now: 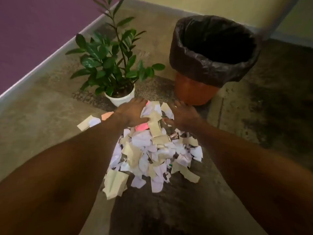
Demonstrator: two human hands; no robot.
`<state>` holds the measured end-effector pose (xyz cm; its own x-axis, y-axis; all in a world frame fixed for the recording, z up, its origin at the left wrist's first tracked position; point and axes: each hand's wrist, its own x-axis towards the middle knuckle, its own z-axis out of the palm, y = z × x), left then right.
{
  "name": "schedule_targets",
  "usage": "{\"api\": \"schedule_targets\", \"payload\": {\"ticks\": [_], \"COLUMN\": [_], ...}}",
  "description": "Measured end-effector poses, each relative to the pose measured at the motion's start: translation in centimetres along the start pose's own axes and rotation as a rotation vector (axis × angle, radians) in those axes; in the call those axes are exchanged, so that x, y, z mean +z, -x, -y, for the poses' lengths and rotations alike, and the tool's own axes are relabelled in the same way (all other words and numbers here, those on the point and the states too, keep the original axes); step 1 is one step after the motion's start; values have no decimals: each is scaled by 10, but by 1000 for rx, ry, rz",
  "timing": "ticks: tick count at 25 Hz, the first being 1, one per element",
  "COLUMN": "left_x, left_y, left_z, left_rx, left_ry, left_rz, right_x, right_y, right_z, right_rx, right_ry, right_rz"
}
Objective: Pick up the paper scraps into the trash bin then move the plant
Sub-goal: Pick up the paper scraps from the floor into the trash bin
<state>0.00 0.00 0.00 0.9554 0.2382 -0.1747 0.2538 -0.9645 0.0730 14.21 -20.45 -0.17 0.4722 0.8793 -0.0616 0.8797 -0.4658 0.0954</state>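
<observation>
Both hands press on the far end of the pile of paper scraps (152, 150).

The left hand (133, 112) and the right hand (183, 117) lie palm-down on the far end of the pile, fingers stretched out and spread, thumbs turned inward, gripping nothing. The pile sits on the concrete floor (50, 116) between the person's forearms. Just beyond it, on its left side, stands the plant (115, 65) in a white pot (121, 99). Beyond it on the right stands the trash bin (194, 92), lined with a black bag (208, 68). A few stray scraps (89, 123) lie left of the pile.
</observation>
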Motion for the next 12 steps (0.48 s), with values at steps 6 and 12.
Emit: {"api": "schedule_targets", "payload": {"ticks": [6,12], "left_x": [2,10], "left_y": [-49,-76], "left_z": [5,-9], "left_rx": [-191,-230], "left_ry": [9,134], "left_rz": [280,365], "right_x": [17,43], "right_y": [-45,-63], "right_z": [-19,-12], "right_rx": [256,297], "right_ry": [-252,-466], "right_rz": [381,515]}}
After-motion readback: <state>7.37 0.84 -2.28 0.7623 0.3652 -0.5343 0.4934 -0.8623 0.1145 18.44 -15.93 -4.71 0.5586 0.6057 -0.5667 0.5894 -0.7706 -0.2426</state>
